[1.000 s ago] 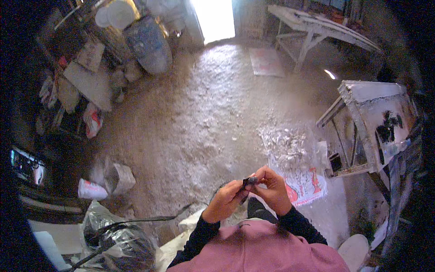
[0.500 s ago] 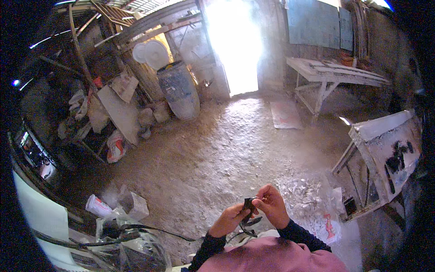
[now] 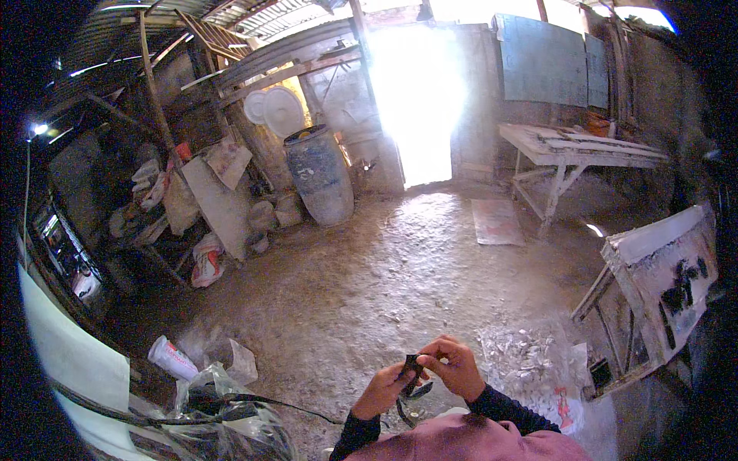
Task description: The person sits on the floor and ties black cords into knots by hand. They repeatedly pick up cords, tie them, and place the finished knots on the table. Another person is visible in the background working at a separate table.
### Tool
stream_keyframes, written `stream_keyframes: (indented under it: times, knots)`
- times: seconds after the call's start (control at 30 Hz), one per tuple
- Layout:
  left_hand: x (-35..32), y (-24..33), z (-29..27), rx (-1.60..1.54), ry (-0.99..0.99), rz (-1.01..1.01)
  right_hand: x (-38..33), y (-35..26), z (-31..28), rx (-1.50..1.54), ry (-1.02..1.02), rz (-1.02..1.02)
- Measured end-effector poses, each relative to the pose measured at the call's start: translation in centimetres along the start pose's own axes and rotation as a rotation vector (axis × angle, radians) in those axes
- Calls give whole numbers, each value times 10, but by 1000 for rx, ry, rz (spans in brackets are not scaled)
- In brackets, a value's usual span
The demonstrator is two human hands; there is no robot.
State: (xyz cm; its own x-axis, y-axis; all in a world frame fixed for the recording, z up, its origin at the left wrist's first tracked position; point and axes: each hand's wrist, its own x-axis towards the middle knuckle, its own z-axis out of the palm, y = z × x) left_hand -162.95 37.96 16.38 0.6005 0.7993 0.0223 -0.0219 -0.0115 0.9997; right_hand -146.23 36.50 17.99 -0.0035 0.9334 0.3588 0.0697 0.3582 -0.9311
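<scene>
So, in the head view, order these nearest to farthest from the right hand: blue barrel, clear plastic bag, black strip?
1. Black strip, at the right hand.
2. Clear plastic bag, lower left.
3. Blue barrel, farther back, left.

Bright white doorway point(image 3: 423, 107), top ctr; rough brown floor point(image 3: 346, 284), mid-frame; whitish wooden table point(image 3: 573, 144), upper R; corrugated roof point(image 3: 96, 29), upper L.

The thin, flexible black strip point(image 3: 413, 363) is unpatterned, the long cloth sleeves point(image 3: 511, 409) are near-black navy, and the fabric top point(image 3: 469, 443) is dusty pink. The tall plastic drum point(image 3: 319, 178) is blue mottled with greyish-white smears, the flat rectangular wall panel point(image 3: 540, 63) pale blue, the rough earthen floor point(image 3: 338, 284) brown. White streaks cover the long wooden desk point(image 3: 565, 144), irregular black patches blot the whitish slanted board point(image 3: 653, 266), and red print marks the white cylindrical container point(image 3: 171, 357).
</scene>
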Motion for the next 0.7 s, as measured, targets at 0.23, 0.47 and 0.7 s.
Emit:
stream_keyframes:
  times: [0.23,0.47,0.7]
  knots:
    - [1,-8,-1,-11,31,-30,3,9,5,-62,43,0]
    - [9,-12,1,-20,-13,-38,2,21,2,15,7,4]
    - [3,-2,11,-199,353,161,-4,40,16,275,-395,87]
